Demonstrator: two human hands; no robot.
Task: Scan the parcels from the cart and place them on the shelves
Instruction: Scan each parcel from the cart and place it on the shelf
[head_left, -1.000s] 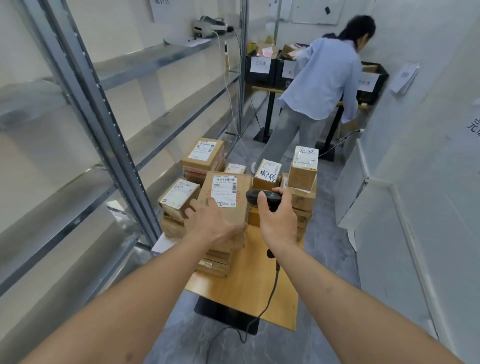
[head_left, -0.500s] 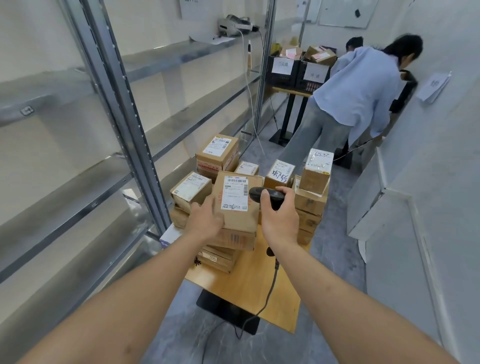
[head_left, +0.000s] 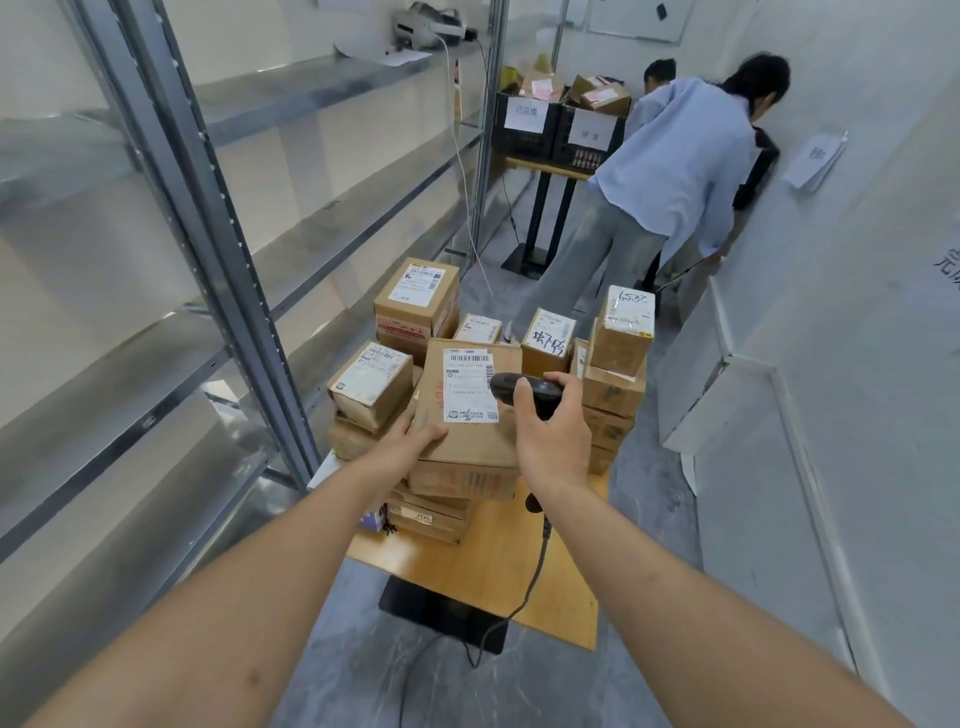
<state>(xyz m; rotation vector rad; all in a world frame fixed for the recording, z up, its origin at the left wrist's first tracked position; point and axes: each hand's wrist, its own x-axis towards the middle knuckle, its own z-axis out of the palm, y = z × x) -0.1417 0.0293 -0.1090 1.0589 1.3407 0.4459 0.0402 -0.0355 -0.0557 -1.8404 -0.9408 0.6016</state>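
Several cardboard parcels are stacked on a wooden cart top. My left hand grips the lower left corner of a large flat parcel, tilted so its white barcode label faces me. My right hand holds a black corded barcode scanner just right of that label, its head over the label's edge. Bare metal shelves run along the left.
A person in a light blue shirt bends over at the far end of the aisle, beside black crates on a stand. A white wall and low cabinet close the right side. The scanner cable hangs to the floor.
My left hand slid from the top of the large parcel to its left corner and tipped the label up toward me. The scanner stayed near the label. The view shifted left.
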